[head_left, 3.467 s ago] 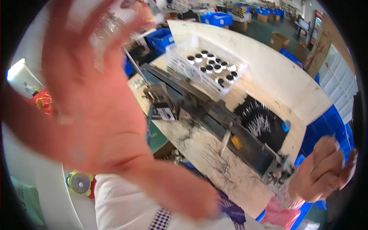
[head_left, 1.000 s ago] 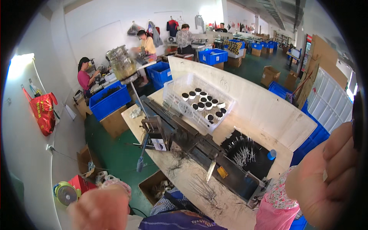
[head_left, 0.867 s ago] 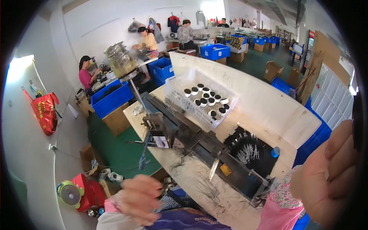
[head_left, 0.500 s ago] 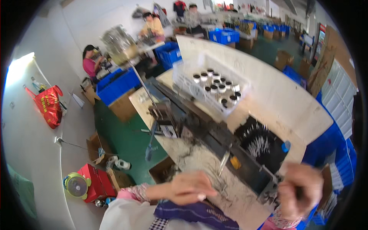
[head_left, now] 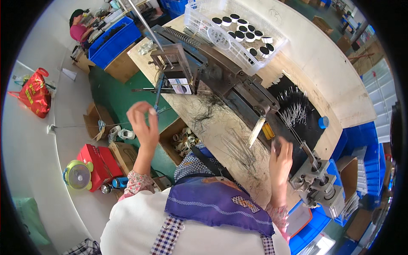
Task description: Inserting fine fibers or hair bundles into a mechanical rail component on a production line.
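Note:
My left hand [head_left: 143, 123] is raised off the left edge of the wooden workbench [head_left: 221, 127], thumb and fingers pinched close together; whether something thin is between them I cannot tell. My right hand [head_left: 281, 157] rests at the bench's near right, fingertips touching the dark metal machine [head_left: 238, 85] close to its silver end block [head_left: 318, 182]. Thin wires lie scattered on the bench between my hands, and a black mat [head_left: 297, 114] with pale wires lies past the machine.
A white crate [head_left: 238, 29] of black-topped white jars stands at the far end. Blue bins [head_left: 112, 38] and a seated person [head_left: 80, 27] are far left. A red bag [head_left: 36, 93], red box [head_left: 97, 159] and cardboard boxes sit on the floor at left.
The view has tipped downward toward the bench. My left hand rose from my lap to the bench's left edge; my right hand moved in from the right rim onto the machine.

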`<state>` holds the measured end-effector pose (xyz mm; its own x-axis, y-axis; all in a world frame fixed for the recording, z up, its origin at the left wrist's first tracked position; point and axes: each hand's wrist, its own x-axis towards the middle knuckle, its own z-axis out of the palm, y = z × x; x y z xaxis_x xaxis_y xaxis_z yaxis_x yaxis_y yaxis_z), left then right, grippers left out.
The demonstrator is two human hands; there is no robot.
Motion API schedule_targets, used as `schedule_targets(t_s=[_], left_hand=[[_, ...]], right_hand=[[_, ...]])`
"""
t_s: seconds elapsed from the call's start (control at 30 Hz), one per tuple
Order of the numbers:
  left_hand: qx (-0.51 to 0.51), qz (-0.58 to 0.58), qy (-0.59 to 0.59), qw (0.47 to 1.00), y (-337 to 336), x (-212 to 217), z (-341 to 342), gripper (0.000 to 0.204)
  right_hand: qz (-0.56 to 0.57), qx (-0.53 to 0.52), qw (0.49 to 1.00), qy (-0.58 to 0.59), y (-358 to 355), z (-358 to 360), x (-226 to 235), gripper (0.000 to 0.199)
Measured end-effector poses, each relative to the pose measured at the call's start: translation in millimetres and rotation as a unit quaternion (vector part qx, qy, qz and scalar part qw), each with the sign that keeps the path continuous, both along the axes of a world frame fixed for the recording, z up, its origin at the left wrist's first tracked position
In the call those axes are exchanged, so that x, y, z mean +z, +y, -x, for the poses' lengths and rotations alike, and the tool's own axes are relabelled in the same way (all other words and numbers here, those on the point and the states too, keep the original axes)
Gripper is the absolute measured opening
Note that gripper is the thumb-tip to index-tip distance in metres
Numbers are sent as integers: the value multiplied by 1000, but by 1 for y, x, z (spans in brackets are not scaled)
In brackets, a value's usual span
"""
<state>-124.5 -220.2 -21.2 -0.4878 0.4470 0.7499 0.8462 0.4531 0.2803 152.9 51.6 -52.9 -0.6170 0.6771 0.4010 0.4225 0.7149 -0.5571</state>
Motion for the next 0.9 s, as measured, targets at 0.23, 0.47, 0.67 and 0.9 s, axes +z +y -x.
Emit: schedule_targets(t_s=[0.23,0.47,0.67,0.9], left_hand=[[59,16,-250,966,34,-48,-13,51],[-71,-121,-666,733,93,-50,-5,43],[-104,-132,-780,603,130,-42,20,49],[-97,-245,-720,642,139,-51,-2,21]], right_hand=[[-19,7,997,-79,33,28,-18,15],[66,-43,995,-61,41,-3,-11,14],[64,-69,993,-78,38,-5,-20,21],[54,-74,991,-96,40,0,-20,19]])
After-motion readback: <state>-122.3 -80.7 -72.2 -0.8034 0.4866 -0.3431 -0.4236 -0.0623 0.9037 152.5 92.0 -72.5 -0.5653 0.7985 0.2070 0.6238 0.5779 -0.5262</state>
